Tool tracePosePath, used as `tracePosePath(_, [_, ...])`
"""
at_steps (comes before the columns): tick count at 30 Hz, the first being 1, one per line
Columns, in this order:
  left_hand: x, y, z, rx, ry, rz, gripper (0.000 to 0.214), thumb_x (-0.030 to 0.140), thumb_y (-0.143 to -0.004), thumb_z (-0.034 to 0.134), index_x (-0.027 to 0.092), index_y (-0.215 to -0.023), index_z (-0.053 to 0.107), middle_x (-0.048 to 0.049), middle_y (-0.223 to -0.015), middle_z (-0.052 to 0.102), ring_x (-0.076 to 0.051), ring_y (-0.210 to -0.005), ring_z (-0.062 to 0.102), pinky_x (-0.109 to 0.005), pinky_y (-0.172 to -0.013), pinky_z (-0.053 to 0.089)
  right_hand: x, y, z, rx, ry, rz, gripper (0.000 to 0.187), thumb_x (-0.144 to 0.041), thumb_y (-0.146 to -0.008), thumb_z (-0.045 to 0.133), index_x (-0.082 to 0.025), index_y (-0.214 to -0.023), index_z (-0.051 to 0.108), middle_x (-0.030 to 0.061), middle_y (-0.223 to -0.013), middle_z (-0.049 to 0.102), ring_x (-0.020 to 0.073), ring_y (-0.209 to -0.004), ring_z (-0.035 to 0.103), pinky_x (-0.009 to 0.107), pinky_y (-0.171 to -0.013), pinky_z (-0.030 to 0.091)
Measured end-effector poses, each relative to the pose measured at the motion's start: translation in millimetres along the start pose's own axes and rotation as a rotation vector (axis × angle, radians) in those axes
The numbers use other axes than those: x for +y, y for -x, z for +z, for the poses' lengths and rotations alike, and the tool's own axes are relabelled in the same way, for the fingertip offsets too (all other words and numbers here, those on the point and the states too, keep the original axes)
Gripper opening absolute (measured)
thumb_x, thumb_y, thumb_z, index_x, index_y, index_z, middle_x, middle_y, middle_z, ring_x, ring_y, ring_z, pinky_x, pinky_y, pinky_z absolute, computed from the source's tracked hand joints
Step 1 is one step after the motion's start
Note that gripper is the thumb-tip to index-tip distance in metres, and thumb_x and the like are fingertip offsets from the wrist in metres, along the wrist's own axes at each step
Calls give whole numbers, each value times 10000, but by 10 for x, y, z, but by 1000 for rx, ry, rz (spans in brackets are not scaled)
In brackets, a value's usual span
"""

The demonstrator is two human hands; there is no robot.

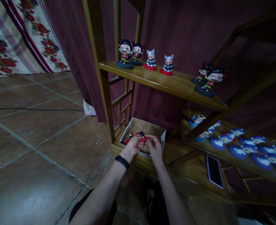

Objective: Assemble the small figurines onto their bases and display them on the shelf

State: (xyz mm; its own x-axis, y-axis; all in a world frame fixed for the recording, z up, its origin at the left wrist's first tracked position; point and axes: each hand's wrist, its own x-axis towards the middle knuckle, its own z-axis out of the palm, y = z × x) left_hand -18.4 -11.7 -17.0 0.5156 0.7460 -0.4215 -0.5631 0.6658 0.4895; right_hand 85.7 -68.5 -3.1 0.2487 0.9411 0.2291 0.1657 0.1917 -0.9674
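My left hand (135,144) and my right hand (154,146) meet over an open cardboard box (149,127) on the lowest wooden shelf. Both are closed on a small figurine with a red base (142,136), held just above the box. Another small figurine (130,136) lies inside the box at the left. A black band circles my left wrist.
On the upper wooden shelf (175,83) stand several figurines: dark-haired ones on black bases (125,53) and white-haired ones on red bases (168,65). Blue-based figurines (224,140) line the right-hand shelf. A phone (214,171) lies on the low shelf. Maroon curtain behind; tiled floor at left.
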Motion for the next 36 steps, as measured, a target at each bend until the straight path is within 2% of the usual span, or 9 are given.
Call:
tracePosePath(6, [2,61,67,-97,-16,69,106,20,-686,448,118,-691,488,54,-453,343,-21,-323,273,-110,-310,177,-110,27,-25,27,-22,-70,223,-231,-760,468,-217,-910,632,52,-993,567,160,-828,559,270,-623,517])
tracePosePath(12, [15,102,91,-184,-24,70,133,8,-661,464,121,-716,506,57,-458,327,-25,-333,266,-109,-314,174,-177,58,-43,35,-65,-83,206,-250,-774,468,-212,-889,635,50,-982,548,115,-683,534,266,-601,507])
tracePosePath(15, [20,125,108,-211,-26,74,122,13,-654,473,118,-703,511,53,-456,330,-23,-333,261,-111,-316,168,-207,66,-43,50,-72,-87,204,-270,-775,470,-212,-867,642,53,-972,549,126,-708,537,270,-606,505])
tracePosePath(27, [25,144,142,-180,-50,83,94,35,-665,481,121,-684,511,56,-445,327,-20,-325,261,-111,-314,164,-181,52,-50,45,-75,-69,205,-261,-766,460,-206,-859,635,46,-949,570,117,-670,539,259,-590,492])
tracePosePath(29, [21,130,131,-160,-65,84,96,33,-669,482,121,-694,511,59,-440,335,-20,-320,267,-115,-313,161,-149,40,-47,49,-70,-60,205,-259,-763,458,-205,-861,631,42,-951,577,112,-647,542,261,-590,491])
tracePosePath(31, [11,103,118,-90,-97,102,102,25,-671,489,118,-703,515,54,-436,362,-23,-318,294,-119,-314,161,-96,18,-40,53,-51,-28,214,-263,-762,449,-207,-870,625,39,-940,598,117,-647,548,261,-586,490])
tracePosePath(34, [-19,44,102,121,-172,180,115,9,-670,502,118,-695,527,28,-458,454,-33,-342,378,-124,-327,193,17,-23,-26,38,-25,57,232,-290,-753,448,-217,-896,616,34,-924,629,141,-694,567,255,-557,494])
tracePosePath(36, [-41,5,96,214,-227,227,116,5,-666,519,117,-674,546,8,-490,511,-40,-362,419,-130,-331,205,100,-46,-18,30,-22,92,247,-310,-743,459,-224,-919,610,31,-936,635,156,-736,582,253,-543,502])
